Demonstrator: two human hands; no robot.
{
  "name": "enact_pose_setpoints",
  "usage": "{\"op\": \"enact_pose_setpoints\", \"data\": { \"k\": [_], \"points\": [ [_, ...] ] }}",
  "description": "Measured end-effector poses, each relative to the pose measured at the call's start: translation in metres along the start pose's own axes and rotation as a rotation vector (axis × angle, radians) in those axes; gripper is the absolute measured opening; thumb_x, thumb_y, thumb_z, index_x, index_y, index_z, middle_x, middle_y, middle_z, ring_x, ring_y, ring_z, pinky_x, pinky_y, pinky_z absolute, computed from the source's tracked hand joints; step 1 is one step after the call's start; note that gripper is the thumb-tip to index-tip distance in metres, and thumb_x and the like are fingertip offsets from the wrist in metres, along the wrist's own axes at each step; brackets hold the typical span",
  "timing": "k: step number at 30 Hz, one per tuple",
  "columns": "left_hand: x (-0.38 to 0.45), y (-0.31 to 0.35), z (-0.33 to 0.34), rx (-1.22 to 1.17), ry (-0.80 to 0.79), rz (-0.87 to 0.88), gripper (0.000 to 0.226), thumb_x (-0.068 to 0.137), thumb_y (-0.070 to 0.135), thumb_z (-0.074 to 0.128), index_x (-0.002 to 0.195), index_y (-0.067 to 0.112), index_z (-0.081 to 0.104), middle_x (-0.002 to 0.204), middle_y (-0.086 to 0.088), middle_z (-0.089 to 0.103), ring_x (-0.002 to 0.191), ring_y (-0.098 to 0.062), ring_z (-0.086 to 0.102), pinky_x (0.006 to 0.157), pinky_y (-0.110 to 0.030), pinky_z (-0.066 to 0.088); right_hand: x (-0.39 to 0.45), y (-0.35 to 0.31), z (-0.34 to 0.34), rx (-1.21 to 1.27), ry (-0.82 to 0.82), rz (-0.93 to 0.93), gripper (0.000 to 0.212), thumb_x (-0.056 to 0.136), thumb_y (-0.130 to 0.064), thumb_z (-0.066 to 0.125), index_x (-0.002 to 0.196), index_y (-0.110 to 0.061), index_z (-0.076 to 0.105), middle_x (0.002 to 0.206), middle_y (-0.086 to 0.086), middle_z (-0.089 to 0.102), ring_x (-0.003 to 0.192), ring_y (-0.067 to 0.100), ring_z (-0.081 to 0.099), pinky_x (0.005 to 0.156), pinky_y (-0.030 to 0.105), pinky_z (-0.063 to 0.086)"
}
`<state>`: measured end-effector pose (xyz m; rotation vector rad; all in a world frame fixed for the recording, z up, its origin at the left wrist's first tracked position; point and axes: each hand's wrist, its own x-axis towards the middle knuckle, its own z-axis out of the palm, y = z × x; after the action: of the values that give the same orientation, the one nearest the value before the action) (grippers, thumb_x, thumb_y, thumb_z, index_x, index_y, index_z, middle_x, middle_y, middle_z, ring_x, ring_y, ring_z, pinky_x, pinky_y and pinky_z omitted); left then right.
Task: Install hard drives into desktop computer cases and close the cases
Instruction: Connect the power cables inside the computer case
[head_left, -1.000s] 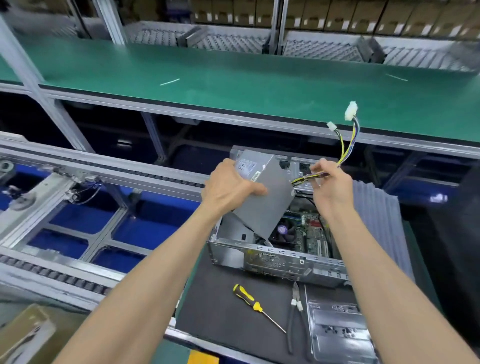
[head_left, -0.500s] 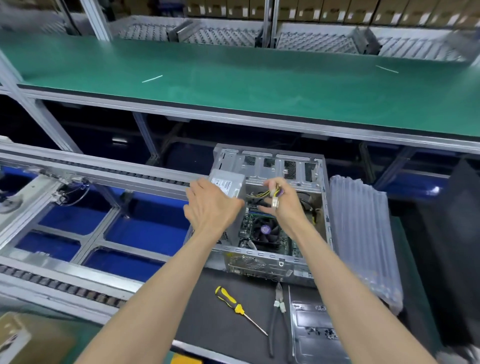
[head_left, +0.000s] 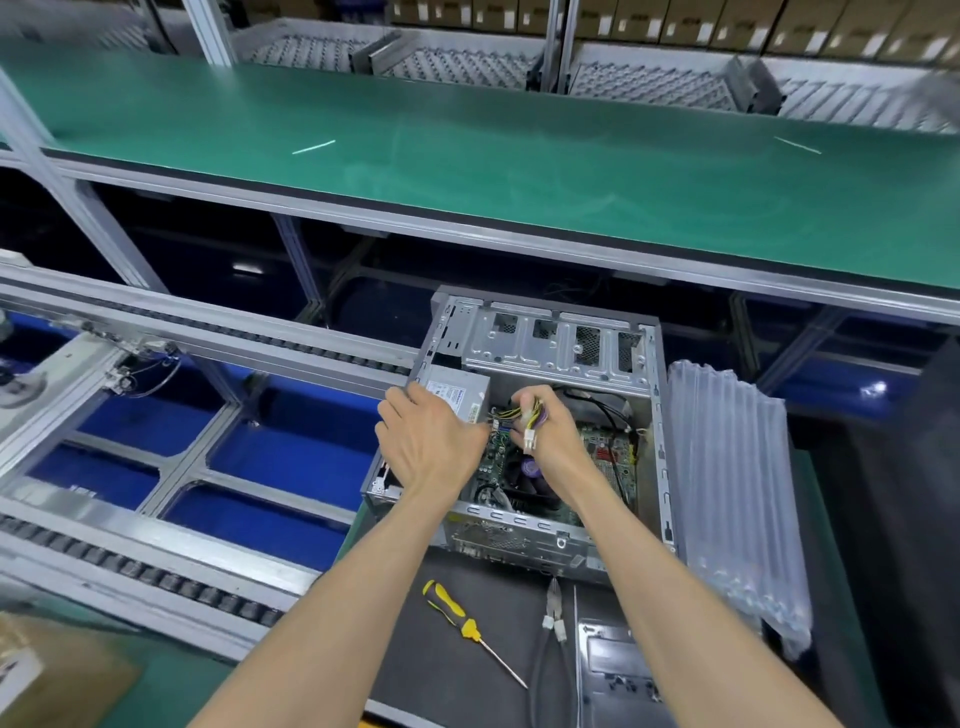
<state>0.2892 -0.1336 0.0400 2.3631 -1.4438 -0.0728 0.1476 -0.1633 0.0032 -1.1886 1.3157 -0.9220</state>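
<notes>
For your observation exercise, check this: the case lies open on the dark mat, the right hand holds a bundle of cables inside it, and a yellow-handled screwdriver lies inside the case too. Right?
Not quite. The head view shows the screwdriver on the mat in front of the case, not inside it. The right hand does hold the cables inside.

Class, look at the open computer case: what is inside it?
Inside the computer case: a grey power supply under the left hand, a motherboard, and cables gripped by the right hand. The hands cover the middle.
</notes>
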Motion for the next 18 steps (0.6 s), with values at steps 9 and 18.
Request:
{"op": "enact_pose_setpoints", "data": {
  "k": [9,18],
  "points": [
    [-0.003,-0.005,0.008,0.024,0.026,0.050,0.074,0.062,0.055,0.079,0.110,0.007,0.048,0.109,-0.009,0.049,0.098,-0.027,0.044,0.081,-0.036,0.039,-0.005,-0.001,0.009,-0.081,0.020,-0.072,0.022,0.092,-0.008,0.038,0.093,-0.022,0.055,0.077,-0.012,0.058,0.063,0.007,0.046,0.061,0.028,0.038],
    [0.007,-0.017,0.009,0.118,-0.036,0.137,0.084,0.079,0.076,0.054,0.124,0.005,0.049,0.117,-0.010,0.046,0.102,-0.027,0.041,0.089,-0.037,0.037,-0.004,-0.009,0.032,-0.204,0.026,-0.032,0.026,0.099,-0.046,0.056,0.105,-0.022,0.052,0.096,-0.003,0.065,0.083,0.009,0.060,0.071,0.026,0.047]
  ]
}}
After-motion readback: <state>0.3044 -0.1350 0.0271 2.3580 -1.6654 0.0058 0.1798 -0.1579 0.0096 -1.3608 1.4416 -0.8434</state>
